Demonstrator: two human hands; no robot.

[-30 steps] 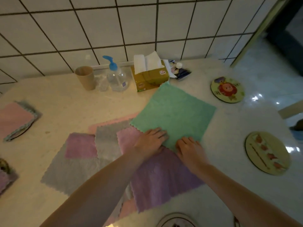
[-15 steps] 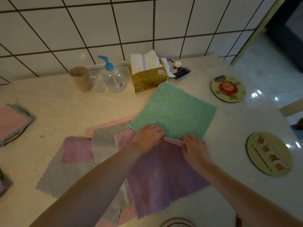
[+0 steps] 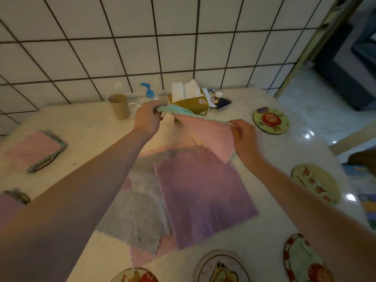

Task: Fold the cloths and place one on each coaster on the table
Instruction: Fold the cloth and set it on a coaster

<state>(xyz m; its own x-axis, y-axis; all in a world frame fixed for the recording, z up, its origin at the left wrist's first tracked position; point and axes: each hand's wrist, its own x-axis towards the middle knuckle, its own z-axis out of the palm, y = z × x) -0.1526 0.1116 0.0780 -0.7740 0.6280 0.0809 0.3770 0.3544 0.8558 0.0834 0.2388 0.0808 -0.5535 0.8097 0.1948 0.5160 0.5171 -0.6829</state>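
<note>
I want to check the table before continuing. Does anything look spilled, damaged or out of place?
Nothing looks spilled or damaged. The unfolded cloths lie overlapping in a loose pile, waiting to be folded. Both hands, left and right, hold the green-and-pink cloth above them.

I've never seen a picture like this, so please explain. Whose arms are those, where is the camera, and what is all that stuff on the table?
The camera sits on a person's head and looks down, so you see that person's own two arms. The left hand and right hand each pinch an edge of a cloth, green on one side and pink on the other, lifted above the table. More cloths lie flat below, with a purple cloth on top. Round picture coasters, like the lion coaster, wait around the edges. One coaster on the left already carries a folded pink cloth. By the wall stand a paper cup and a tissue box.
</note>
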